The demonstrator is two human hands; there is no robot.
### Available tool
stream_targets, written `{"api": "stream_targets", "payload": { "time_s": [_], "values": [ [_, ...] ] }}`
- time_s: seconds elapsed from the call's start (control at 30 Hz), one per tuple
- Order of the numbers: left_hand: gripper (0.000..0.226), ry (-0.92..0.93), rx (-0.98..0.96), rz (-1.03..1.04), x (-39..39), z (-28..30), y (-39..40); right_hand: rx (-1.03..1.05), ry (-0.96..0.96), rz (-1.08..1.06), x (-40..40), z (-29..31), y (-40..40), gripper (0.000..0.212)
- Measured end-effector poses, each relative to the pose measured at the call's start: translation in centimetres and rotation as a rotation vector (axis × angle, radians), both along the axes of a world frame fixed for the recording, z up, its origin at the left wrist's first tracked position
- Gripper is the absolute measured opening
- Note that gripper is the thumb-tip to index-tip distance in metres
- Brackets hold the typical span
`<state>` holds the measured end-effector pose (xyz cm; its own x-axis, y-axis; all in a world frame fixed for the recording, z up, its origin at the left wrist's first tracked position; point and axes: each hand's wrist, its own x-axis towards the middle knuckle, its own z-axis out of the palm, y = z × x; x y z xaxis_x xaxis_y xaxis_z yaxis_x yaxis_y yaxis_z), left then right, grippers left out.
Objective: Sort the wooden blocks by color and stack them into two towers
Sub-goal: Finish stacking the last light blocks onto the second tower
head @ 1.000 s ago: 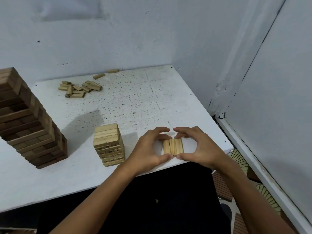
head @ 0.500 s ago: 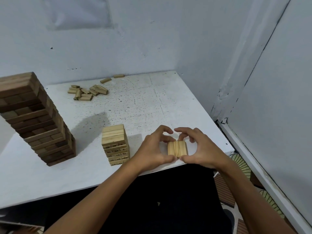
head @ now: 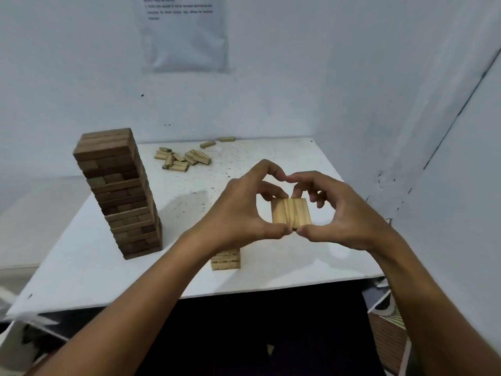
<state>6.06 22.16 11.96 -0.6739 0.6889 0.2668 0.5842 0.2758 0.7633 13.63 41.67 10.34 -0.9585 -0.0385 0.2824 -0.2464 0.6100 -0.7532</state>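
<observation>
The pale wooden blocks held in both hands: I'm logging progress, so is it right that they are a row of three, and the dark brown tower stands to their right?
Not quite. In the head view the dark brown wooden tower stands to the left of the row of three pale wooden blocks, not the right. The left hand and right hand do hold that row between them.

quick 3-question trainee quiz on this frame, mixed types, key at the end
1. True or false: both hands hold the row of light wooden blocks off the white table.
2. Which tower is taller? A) dark brown block tower B) short light block tower
3. Fill in: the loose light blocks lie near the table's ____ edge.

Key: 1 true: left hand and right hand pinch it. 2 A. 3 far.
</observation>
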Motion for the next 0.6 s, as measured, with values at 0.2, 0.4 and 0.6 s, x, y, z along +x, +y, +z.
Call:
{"api": "stream_targets", "payload": {
  "time_s": [0.2, 0.4, 0.6],
  "values": [
    [0.065, -0.058, -0.019, 0.067, -2.4, 0.4, -4.5, -0.057, -0.022, 0.106, -4.5, -0.4, -4.0, 0.068],
    [0.063, -0.146, -0.020, 0.123, -4.2, -1.0, -7.1, -0.063, -0.083, 0.162, -7.4, -1.9, -6.4, 0.068],
    [0.065, -0.187, -0.048, 0.136, -4.9, -2.0, -7.8, -0.058, -0.124, 0.162, -8.3, -2.9, -7.1, 0.069]
  ]
}}
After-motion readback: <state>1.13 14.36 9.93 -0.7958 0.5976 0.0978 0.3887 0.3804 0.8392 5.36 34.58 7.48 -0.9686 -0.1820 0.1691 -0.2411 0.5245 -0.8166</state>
